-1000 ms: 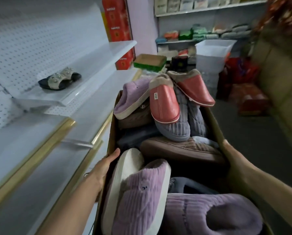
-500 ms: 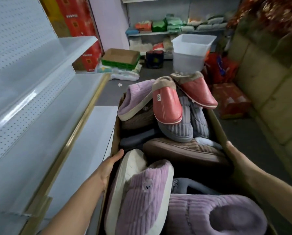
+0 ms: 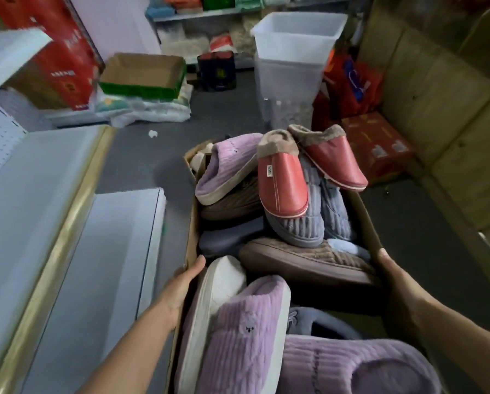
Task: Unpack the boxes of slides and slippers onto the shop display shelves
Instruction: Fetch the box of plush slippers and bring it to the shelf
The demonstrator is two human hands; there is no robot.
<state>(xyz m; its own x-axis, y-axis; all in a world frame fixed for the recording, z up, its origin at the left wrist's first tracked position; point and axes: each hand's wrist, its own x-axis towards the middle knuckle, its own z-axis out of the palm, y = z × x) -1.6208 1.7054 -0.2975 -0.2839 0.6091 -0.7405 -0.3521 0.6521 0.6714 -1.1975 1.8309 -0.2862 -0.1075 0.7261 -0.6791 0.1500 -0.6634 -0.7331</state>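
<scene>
so the cardboard box (image 3: 192, 223) of slippers (image 3: 282, 184) runs lengthwise straight ahead, left hand (image 3: 181, 288) and right hand (image 3: 394, 280) gripping its long sides, with the shelves (image 3: 39, 194) on the left.

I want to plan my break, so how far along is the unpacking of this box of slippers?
Nothing looks done: the shelf in view shows no slippers, and the cardboard box is heaped full, with red slippers on top and purple ones nearest. In hand: the left hand and right hand hold the box's sides, carrying it. Left: shelving every pair.
</scene>
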